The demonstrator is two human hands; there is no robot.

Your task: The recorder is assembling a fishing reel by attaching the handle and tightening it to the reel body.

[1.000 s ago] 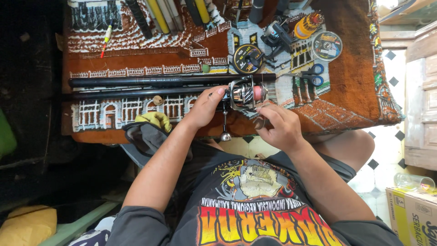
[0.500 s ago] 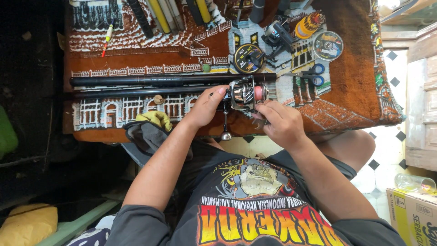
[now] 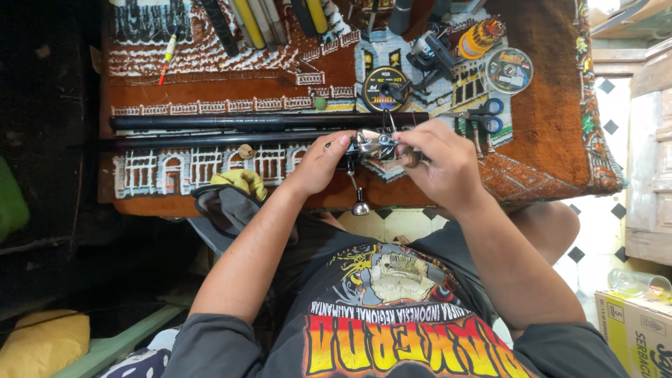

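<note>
A silver spinning fishing reel [image 3: 369, 145] with a hanging crank handle [image 3: 358, 197] is held over the front edge of a table covered by a brown patterned rug [image 3: 546, 133]. My left hand [image 3: 318, 164] grips the reel's left side. My right hand [image 3: 437, 164] covers the reel's right side with its fingers curled on it. Two black fishing rod sections [image 3: 231, 129] lie across the rug just behind the reel.
Behind the rods lie a black line spool [image 3: 382, 89], another reel [image 3: 432, 52], a clear line spool [image 3: 509, 70], blue-handled scissors [image 3: 483, 115], a float [image 3: 169, 54] and several tubes [image 3: 252, 17]. A grey and yellow cloth [image 3: 234, 196] hangs at the front edge. A cardboard box [image 3: 637, 329] stands lower right.
My right hand has moved up from below the reel and now covers its right side, hiding the red part that showed earlier. My left hand stays on the reel.
</note>
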